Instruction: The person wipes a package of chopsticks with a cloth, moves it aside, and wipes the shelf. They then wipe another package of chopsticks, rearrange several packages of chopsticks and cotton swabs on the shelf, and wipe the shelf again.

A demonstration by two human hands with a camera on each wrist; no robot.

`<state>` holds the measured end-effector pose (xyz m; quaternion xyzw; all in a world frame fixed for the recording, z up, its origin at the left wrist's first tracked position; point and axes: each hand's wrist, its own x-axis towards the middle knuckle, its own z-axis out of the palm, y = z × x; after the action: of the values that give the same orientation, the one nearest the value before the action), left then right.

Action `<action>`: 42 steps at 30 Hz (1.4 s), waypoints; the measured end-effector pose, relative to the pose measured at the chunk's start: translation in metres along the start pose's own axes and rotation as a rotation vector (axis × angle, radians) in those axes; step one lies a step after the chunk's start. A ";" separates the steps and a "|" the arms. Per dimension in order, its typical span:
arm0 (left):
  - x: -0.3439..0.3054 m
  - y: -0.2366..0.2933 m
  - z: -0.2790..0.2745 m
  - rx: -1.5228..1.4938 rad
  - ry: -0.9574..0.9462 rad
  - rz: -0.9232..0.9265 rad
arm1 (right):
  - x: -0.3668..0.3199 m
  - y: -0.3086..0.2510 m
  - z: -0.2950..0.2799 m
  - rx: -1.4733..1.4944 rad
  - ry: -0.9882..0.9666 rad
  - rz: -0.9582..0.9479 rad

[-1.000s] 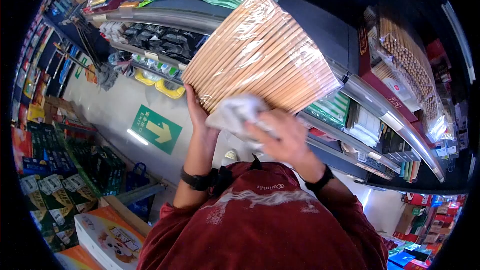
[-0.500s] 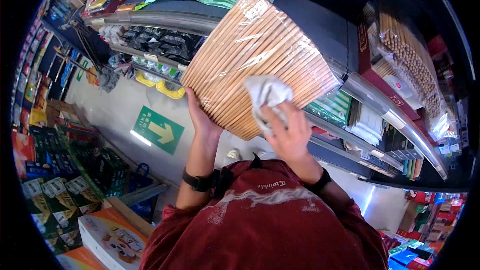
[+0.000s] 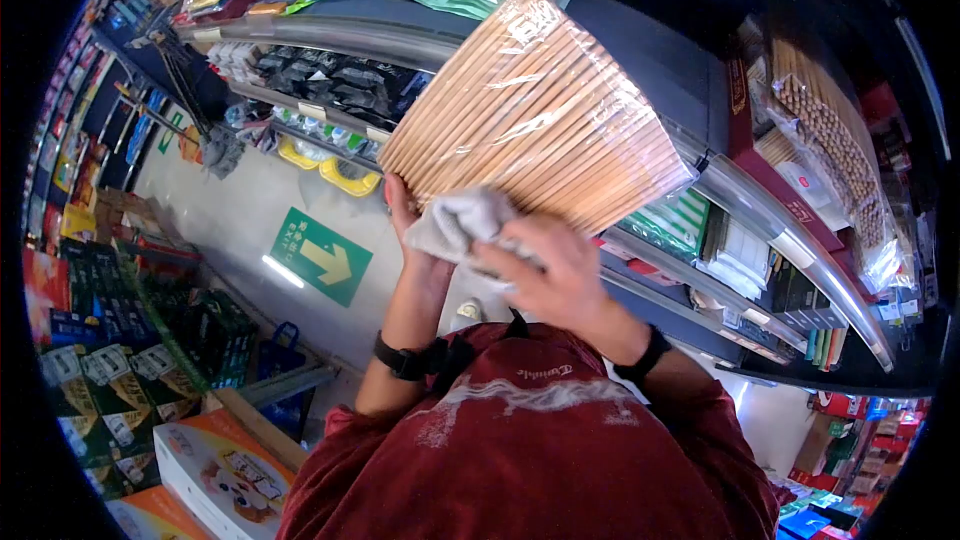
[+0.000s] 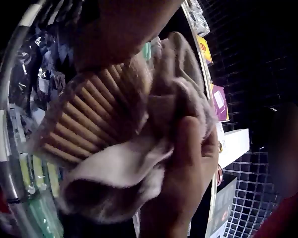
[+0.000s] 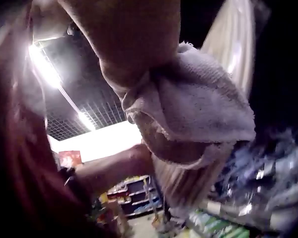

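Observation:
A flat pack of wooden chopsticks (image 3: 545, 110) in clear, shiny plastic is held up tilted in front of the person. The left hand (image 3: 427, 272) grips its lower left edge, thumb along the side; the other fingers are hidden behind the pack. A grey-white cloth (image 3: 462, 220) is bunched in the right hand (image 3: 560, 265), over the pack's lower corner and close to the left hand. In the right wrist view the cloth (image 5: 198, 99) hangs in folds from the fingers, overlapping the pack. The left wrist view shows the chopstick ends (image 4: 84, 119) beside the cloth.
Store shelves with curved metal edges (image 3: 790, 230) stand ahead and to the right. Another bagged bundle of sticks (image 3: 825, 130) lies on the right shelf. Stacked cartons (image 3: 225, 480) sit at the lower left. A green exit sign (image 3: 322, 256) is on the floor.
The right hand and cloth moved up and right over the pack, then back down to its lower left corner. The left hand keeps its hold; the pack sits slightly further right in view.

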<state>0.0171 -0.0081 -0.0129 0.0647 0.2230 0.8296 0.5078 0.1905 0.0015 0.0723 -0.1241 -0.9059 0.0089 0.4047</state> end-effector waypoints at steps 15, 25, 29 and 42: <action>-0.009 -0.001 0.021 0.071 0.018 -0.008 | 0.103 0.044 0.002 -0.663 0.013 0.329; -0.026 0.010 0.046 -0.045 0.068 -0.017 | 0.082 -0.014 0.059 -0.516 -0.263 0.143; -0.022 0.012 0.053 0.029 0.134 -0.021 | 0.069 -0.020 0.076 -0.170 -0.245 0.122; -0.010 0.007 0.026 -0.027 0.072 -0.051 | 0.108 0.026 -0.047 -0.215 0.183 0.195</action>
<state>0.0243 -0.0113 0.0148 0.0221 0.2316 0.8212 0.5211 0.1615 0.0480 0.1797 -0.2542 -0.8447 -0.0600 0.4672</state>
